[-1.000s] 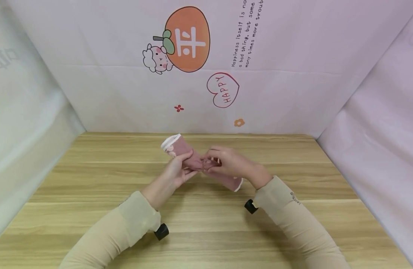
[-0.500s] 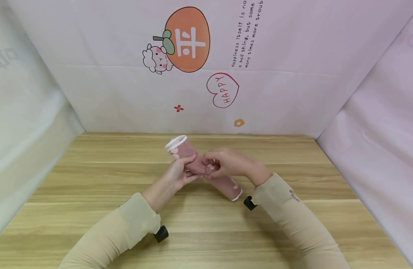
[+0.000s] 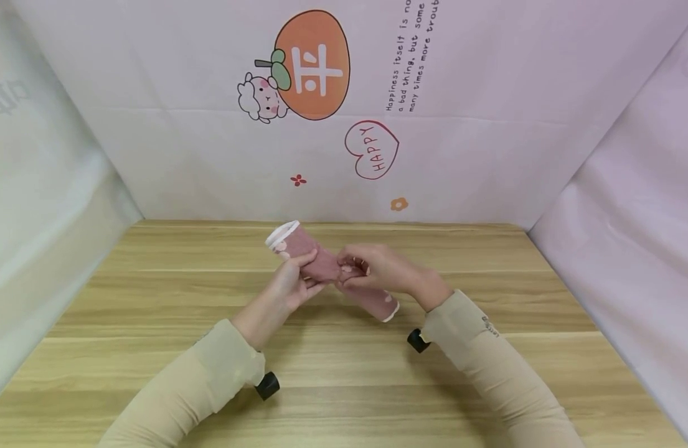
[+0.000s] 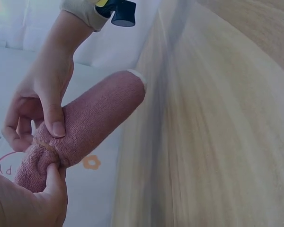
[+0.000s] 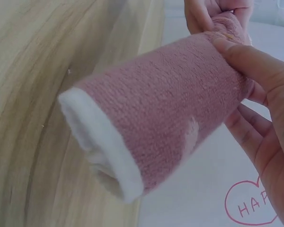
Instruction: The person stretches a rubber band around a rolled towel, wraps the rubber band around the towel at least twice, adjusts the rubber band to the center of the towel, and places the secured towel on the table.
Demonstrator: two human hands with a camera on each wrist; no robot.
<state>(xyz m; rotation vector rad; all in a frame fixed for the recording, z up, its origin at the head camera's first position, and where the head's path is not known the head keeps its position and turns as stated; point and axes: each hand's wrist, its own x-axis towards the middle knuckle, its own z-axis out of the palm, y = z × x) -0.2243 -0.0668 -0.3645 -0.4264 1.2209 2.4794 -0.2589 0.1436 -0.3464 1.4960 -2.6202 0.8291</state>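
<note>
A rolled pink terry towel (image 3: pixel 373 300) with white edges and pale patches is held above the table, slanting down to the right. At its middle the roll is pinched narrow, and a thin tan band (image 4: pixel 48 146) shows there in the left wrist view. My left hand (image 3: pixel 283 287) grips the left half, thumb on top and fingers beneath. My right hand (image 3: pixel 385 269) pinches the narrowed middle with thumb and fingertips. In the right wrist view the towel's white-edged end (image 5: pixel 102 142) faces the camera, showing rolled layers inside. Part of the middle is hidden by the right fingers.
The wood-grain table (image 3: pixel 332 398) lies under both hands. A white printed cloth (image 3: pixel 209 168) stands behind it, with further white cloth walls at left and right. Black wrist cameras (image 3: pixel 268 386) hang below both sleeves.
The towel dipped slightly and shifted right half a second ago, then came back up and left with both hands. Both hands keep hold of it, and the right fingers still work at its middle.
</note>
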